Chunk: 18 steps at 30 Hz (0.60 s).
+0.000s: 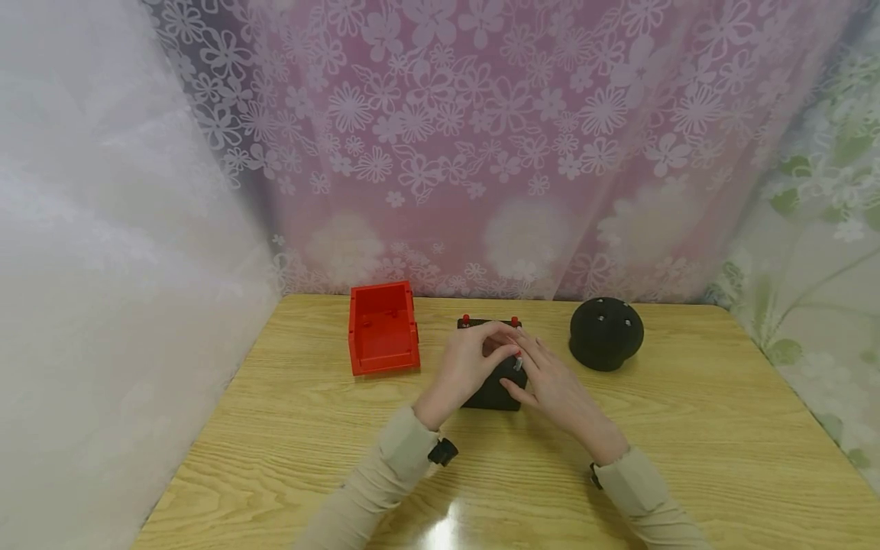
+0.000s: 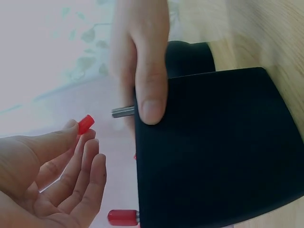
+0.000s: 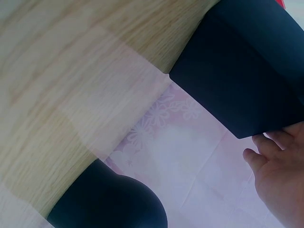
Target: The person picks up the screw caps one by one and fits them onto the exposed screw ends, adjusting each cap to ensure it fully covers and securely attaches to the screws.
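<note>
My left hand (image 1: 464, 365) pinches a small red cap (image 2: 86, 124) between thumb and fingertips, a little apart from a bare metal peg (image 2: 122, 112). That slotted peg sticks out of a black block (image 2: 218, 152) with a flat face. My right hand (image 1: 560, 389) grips the block beside the peg, its thumb (image 2: 152, 102) on the flat face and its fingers behind. Another red cap (image 2: 122, 217) covers a second peg on the same edge. In the head view, two more red-capped pegs show at the block's far corners; the hands hide part of the block.
An open red bin (image 1: 385, 332) stands on the wooden table (image 1: 289, 443) to the left. At the right is a black rounded piece (image 1: 605, 332) with several metal pegs on top. A pink floral curtain (image 1: 447, 153) hangs behind the table's far edge.
</note>
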Available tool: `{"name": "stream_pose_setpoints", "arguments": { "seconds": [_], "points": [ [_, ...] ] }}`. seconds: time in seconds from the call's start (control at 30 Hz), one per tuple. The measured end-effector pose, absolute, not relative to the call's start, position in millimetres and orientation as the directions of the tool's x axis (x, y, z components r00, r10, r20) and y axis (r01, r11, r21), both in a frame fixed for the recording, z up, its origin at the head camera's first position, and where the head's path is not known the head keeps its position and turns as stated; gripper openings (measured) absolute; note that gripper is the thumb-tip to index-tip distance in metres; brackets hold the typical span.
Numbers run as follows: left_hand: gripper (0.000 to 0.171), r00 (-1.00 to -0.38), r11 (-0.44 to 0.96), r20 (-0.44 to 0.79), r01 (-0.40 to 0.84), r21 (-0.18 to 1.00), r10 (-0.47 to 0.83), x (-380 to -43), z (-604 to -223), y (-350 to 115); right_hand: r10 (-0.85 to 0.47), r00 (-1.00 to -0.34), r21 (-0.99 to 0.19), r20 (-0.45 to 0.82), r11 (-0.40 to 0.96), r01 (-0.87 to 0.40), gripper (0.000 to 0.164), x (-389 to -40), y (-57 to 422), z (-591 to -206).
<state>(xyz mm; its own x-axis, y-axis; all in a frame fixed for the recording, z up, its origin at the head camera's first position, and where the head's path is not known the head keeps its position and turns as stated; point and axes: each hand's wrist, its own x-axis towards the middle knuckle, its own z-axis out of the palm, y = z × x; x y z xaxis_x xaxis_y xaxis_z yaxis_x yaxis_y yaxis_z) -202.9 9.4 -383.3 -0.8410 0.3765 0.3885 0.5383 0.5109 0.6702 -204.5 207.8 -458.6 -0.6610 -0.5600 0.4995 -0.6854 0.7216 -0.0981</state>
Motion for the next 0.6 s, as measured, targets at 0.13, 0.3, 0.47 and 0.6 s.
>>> {"name": "stream_pose_setpoints", "arguments": {
  "seconds": [0.13,0.3,0.47,0.6],
  "points": [
    [0.025,-0.817,0.528,0.426,0.576,0.624,0.388,-204.1,-388.2,13.4,-0.566,-0.636,-0.090,0.525,0.705,-0.703,0.076,-205.5,208.3,-459.7],
    [0.023,-0.796,0.512,0.442,0.605,0.610,0.414,-205.2,-390.6,15.8,-0.571,-0.618,-0.084,0.541,0.694,-0.715,0.077,-206.3,208.9,-461.2],
    [0.022,-0.786,0.524,0.443,0.618,0.586,0.431,-205.3,-390.8,17.2,-0.568,-0.629,-0.093,0.530,0.699,-0.709,0.077,-205.7,209.3,-461.2],
    [0.021,-0.787,0.540,0.444,0.617,0.572,0.429,-205.5,-391.1,18.0,-0.568,-0.629,-0.096,0.531,0.697,-0.711,0.076,-205.4,209.2,-460.3]
  ]
}}
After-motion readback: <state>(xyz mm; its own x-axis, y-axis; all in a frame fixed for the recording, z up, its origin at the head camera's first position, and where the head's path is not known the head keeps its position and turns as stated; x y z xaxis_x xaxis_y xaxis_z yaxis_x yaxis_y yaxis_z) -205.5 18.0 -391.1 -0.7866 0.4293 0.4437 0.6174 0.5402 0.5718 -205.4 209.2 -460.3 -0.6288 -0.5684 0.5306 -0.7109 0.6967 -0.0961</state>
